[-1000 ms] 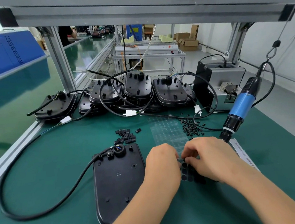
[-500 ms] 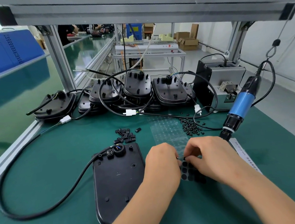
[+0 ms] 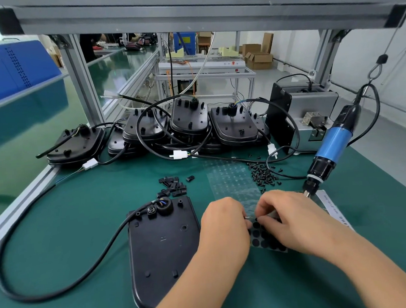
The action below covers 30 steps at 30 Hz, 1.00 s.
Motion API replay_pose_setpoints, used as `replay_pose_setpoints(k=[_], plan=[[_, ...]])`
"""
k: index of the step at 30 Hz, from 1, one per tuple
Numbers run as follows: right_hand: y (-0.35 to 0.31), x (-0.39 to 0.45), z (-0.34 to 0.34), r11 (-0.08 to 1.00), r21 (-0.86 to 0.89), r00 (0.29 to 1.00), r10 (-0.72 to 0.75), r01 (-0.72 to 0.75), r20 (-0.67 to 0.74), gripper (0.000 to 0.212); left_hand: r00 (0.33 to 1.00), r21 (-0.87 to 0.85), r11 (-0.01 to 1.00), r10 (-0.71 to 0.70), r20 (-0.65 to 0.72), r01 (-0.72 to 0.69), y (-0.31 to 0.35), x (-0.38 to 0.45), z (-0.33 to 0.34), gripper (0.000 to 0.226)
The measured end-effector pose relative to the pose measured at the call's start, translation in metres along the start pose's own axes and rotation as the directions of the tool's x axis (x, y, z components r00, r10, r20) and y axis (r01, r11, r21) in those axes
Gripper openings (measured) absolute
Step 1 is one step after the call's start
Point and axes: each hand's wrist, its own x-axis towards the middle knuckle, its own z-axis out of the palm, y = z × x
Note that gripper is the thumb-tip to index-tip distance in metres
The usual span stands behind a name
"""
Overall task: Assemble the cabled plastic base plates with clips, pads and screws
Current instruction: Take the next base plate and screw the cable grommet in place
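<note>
A black plastic base plate point(image 3: 163, 249) lies flat in front of me, its thick black cable point(image 3: 61, 284) looping off to the left. Right of it lies a clear pad sheet point(image 3: 233, 180) with black round pads point(image 3: 264, 236) at its near end. My left hand point(image 3: 224, 227) rests curled on the sheet's left edge, fingertips hidden. My right hand point(image 3: 292, 219) pinches a thin metal tool at the top row of pads; only its tip shows between the hands. Black clips point(image 3: 173, 185) and a heap of black screws point(image 3: 263, 173) lie beyond.
A blue electric screwdriver point(image 3: 332, 143) hangs at the right, its tip just beyond my right hand. Stacked cabled base plates point(image 3: 189, 121) line the back, beside a grey screw feeder point(image 3: 315, 111). An aluminium rail point(image 3: 19, 204) edges the green mat at the left.
Both hands stay at the near end of the pad sheet. The right hand's fingers have worked slightly along the top row of pads.
</note>
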Motion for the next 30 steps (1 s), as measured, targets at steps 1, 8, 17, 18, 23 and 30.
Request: replay_pose_setpoints(k=[1,8,17,18,23,30], plan=[[0.002,-0.002,-0.002,0.994,0.105,1.000,0.022,-0.020,-0.017,0.016,1.000,0.016,1.000,0.006,0.001,-0.006,0.000,0.000,0.000,0.016],[-0.004,-0.008,-0.013,0.149,0.961,0.955,0.224,-0.232,0.196,0.005,0.991,0.194,0.972,0.131,0.023,-0.133,0.004,-0.014,-0.007,0.026],[-0.056,0.017,0.011,0.409,0.837,0.931,0.130,-0.364,0.342,0.016,0.860,-0.025,0.998,-0.068,-0.505,0.064,-0.089,-0.039,-0.082,0.022],[-0.063,0.021,0.016,0.520,0.785,0.941,0.146,-0.336,0.306,0.018,0.857,-0.066,0.991,-0.131,-0.499,0.113,-0.103,-0.039,-0.087,0.023],[-0.089,0.037,0.030,0.737,0.613,0.953,0.146,-0.283,0.265,0.013,0.882,-0.239,0.965,-0.200,-0.426,0.103,-0.138,-0.036,-0.076,0.018],[-0.093,0.041,0.033,0.676,0.631,0.912,0.158,-0.380,0.379,0.009,0.918,-0.306,0.947,-0.207,-0.339,0.100,-0.145,-0.035,-0.061,0.033]])
